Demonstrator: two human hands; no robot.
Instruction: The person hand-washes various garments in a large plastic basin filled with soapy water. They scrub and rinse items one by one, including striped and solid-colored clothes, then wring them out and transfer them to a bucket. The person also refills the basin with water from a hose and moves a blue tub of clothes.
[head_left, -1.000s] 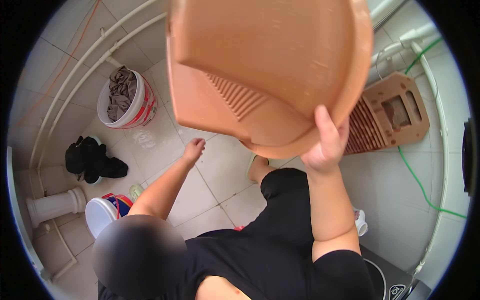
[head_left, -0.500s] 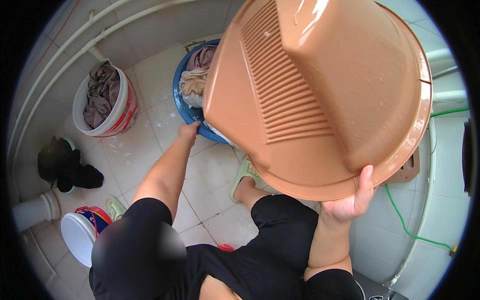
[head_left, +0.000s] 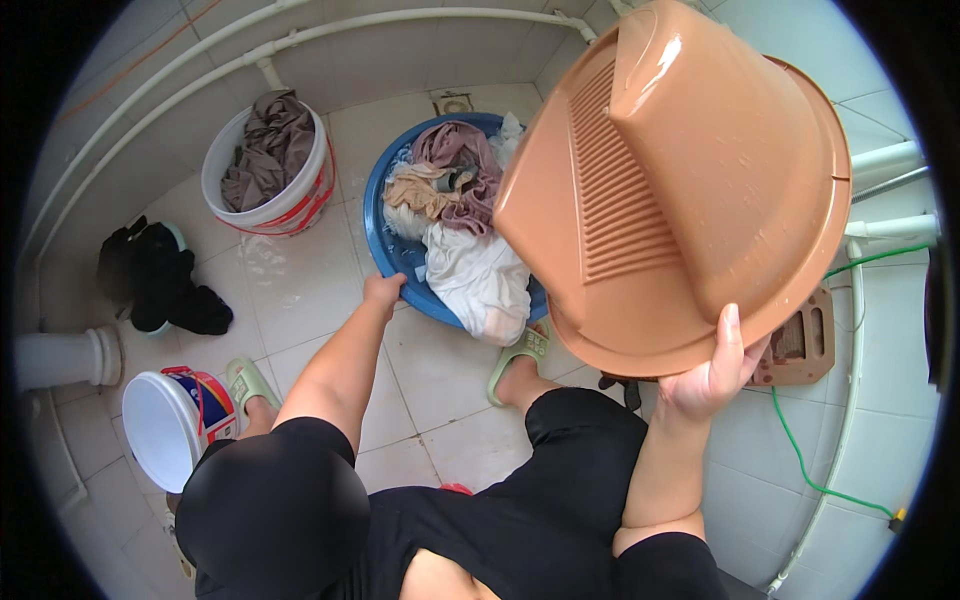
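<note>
My right hand (head_left: 708, 378) grips the rim of an orange-brown plastic washbasin (head_left: 740, 170) with a ridged washboard panel, held up and tilted with its underside partly toward me. On the floor, my left hand (head_left: 386, 292) is closed on the rim of a blue basin (head_left: 375, 225). Inside that basin lie a white cloth (head_left: 475, 275), a mauve garment (head_left: 465, 150) and a beige cloth (head_left: 420, 190). The raised washbasin hides part of the blue basin's right side.
A white bucket (head_left: 213, 175) holding grey-brown cloth (head_left: 275, 150) stands at the far left. Black clothes (head_left: 160, 275) lie below it, near a white pipe (head_left: 70, 358). A paint bucket (head_left: 160, 430) tilts beside my slippered foot. A brown plastic stand (head_left: 805, 345) and green hose (head_left: 810, 465) are at the right.
The orange-brown washbasin has shifted right in view, uncovering more of the blue basin and its laundry. My left hand stays on the blue rim.
</note>
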